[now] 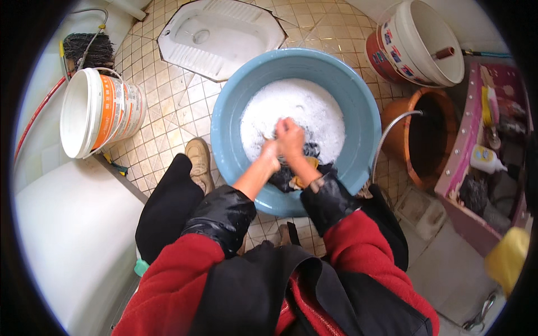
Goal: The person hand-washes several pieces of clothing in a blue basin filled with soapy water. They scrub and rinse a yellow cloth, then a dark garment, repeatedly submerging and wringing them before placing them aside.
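Observation:
A large round blue plastic basin (357, 113) stands on the tiled floor before me, holding water topped with white suds (277, 98). Over its middle, my left hand (270, 152) and my right hand (290, 136) are close together, with fingers bent. Dark wet cloth (282, 178) lies in the suds below and around them, with a yellow-brown piece (312, 163) by my right wrist. The hands are blurred, and whether the fingers grip a part of the cloth cannot be made out. Black sleeve covers reach up both forearms over red sleeves.
Beyond the basin is a white squat toilet (235, 31). A white and orange bucket (101, 113) is at left. At right are a white and red bucket (403, 50), a brown tub (414, 138) with a metal hose (388, 130), and a purple crate (462, 126) holding bottles. My shoe (199, 159) is beside the basin.

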### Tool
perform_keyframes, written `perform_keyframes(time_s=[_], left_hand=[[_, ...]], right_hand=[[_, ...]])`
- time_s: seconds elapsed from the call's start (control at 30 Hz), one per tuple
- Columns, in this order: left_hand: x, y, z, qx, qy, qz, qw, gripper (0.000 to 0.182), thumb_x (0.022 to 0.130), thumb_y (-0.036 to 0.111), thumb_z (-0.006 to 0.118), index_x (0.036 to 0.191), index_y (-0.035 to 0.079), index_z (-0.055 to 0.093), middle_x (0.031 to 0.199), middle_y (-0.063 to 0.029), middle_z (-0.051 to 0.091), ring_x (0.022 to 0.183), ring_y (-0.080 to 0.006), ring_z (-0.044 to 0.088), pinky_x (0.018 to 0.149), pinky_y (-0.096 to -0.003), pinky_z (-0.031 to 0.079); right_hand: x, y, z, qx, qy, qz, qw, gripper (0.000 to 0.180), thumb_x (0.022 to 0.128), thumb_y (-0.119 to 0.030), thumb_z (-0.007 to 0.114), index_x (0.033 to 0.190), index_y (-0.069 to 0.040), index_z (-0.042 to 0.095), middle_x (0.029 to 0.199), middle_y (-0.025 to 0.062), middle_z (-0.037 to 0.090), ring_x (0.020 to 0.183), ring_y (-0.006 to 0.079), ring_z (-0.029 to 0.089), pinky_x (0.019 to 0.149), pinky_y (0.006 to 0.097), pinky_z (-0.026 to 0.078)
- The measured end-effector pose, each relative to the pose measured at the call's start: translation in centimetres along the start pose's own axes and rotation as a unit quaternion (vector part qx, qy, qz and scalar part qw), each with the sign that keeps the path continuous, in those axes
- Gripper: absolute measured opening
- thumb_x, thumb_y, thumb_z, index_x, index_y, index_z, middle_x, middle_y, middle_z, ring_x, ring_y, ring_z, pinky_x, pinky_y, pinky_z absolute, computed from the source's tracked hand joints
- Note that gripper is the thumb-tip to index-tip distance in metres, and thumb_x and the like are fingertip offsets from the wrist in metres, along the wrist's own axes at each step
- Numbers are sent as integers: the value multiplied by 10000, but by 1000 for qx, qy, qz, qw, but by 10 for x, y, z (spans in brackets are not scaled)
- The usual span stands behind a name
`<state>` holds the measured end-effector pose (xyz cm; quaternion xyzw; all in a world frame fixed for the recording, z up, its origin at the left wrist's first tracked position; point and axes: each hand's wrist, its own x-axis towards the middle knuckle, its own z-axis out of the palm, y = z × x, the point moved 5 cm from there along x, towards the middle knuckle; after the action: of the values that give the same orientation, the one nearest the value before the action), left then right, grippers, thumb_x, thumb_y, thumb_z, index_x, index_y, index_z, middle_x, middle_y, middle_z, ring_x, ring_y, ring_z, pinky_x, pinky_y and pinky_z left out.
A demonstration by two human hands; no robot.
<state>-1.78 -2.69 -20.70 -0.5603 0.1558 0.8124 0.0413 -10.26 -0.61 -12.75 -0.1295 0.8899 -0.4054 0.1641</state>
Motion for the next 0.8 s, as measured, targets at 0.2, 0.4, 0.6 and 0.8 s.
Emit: perform_keyframes(time_s=[0.2,0.4,0.6,0.8], left_hand=[[54,77,46,-21,-7,99,995,279,892,264,531,1025,18,528,890,-75,601,729,-183,580,643,-336,502],[121,103,-2,179,81,142,970,632,850,222,566,1381,109,243,1417,-94,284,1289,-250,278,1028,-468,204],[119,84,13,79,3,51,996,830,801,465,584,1417,160,121,1484,-83,93,1360,-275,73,1017,-590,76],[110,91,19,-132,-225,-132,956,363,868,430,485,757,93,567,634,-61,572,604,-199,573,609,-329,493]], right_hand=[[112,78,-14,50,-6,26,998,397,845,-405,548,821,-9,565,722,193,607,712,358,590,655,408,445],[128,144,41,-99,-152,36,983,405,715,-202,681,1062,-38,553,985,221,584,926,380,548,798,415,435],[124,146,40,50,44,94,993,340,680,-105,648,1005,-19,592,938,168,628,892,295,595,787,363,460],[52,-7,55,213,-101,-16,972,263,705,-53,624,965,-38,594,887,135,627,841,248,606,769,328,465]])
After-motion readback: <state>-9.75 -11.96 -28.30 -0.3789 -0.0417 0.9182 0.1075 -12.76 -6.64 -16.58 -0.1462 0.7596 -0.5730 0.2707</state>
